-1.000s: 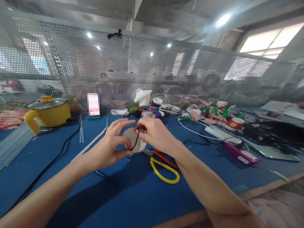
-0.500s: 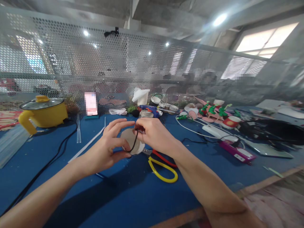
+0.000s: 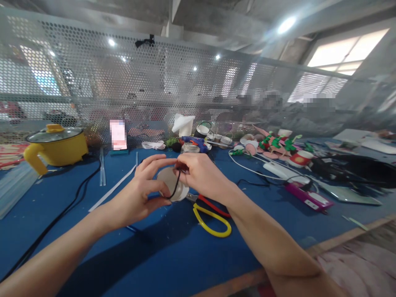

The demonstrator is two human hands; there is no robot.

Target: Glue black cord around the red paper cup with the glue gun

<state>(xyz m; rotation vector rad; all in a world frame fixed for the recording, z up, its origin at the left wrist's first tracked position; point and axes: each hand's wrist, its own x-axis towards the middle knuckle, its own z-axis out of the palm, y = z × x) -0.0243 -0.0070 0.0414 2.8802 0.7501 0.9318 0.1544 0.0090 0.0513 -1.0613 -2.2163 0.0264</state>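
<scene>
A small white paper cup (image 3: 165, 177) is held above the blue table, its open mouth turned toward me. A black cord (image 3: 176, 185) arches across that mouth. On the cup's left side, my left hand (image 3: 147, 183) is closed, with thumb and fingertips at the rim by the cord's lower end. From the right, my right hand (image 3: 198, 173) pinches the cord's upper end against the rim; its fingertips are partly hidden. Scissors (image 3: 213, 220) with one yellow and one red handle lie on the table just below and right of the cup, apart from both hands.
A yellow pot (image 3: 58, 148) with a glass lid stands at left. Behind my hands are a phone (image 3: 118, 135), a blue glue gun (image 3: 198, 143) and a glass jar (image 3: 189, 148). A purple power strip (image 3: 308, 200), cables and pink-green crafts (image 3: 275, 146) lie at right.
Almost nothing differs. Both hands keep their hold on the cup and cord, and the cup's mouth has tilted very slightly.
</scene>
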